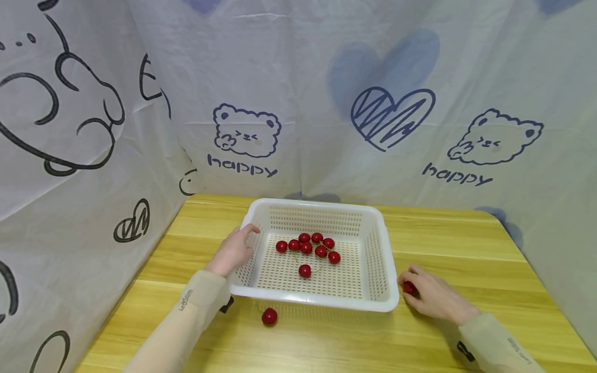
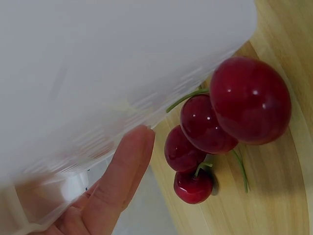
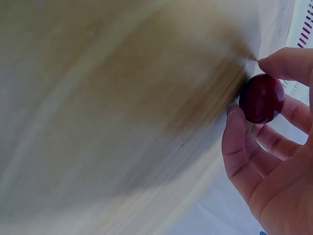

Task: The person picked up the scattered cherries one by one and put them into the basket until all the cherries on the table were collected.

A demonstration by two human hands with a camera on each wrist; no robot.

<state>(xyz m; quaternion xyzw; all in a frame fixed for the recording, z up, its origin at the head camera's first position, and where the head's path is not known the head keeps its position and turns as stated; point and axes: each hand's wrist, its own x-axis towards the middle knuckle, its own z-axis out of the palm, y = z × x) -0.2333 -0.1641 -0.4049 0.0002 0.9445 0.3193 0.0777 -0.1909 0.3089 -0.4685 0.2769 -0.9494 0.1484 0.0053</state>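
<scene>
A white plastic basket [image 1: 322,301] with slotted walls stands on the wooden table, several red cherries [image 1: 306,248] lying on its floor. My left hand [image 1: 235,250] grips the basket's left rim; in the left wrist view its fingers [image 2: 120,176] lie along the outer wall. To the right of the basket, my right hand [image 1: 431,292] holds one cherry [image 3: 262,99] low over the table, between thumb and fingers. A short green stem shows under that cherry in the right wrist view.
One cherry [image 1: 269,316] lies on the table in front of the basket. The left wrist view shows several cherries [image 2: 208,125] with green stems beside the basket wall. Printed white cloth [image 1: 308,155] hangs behind the table and along its left side.
</scene>
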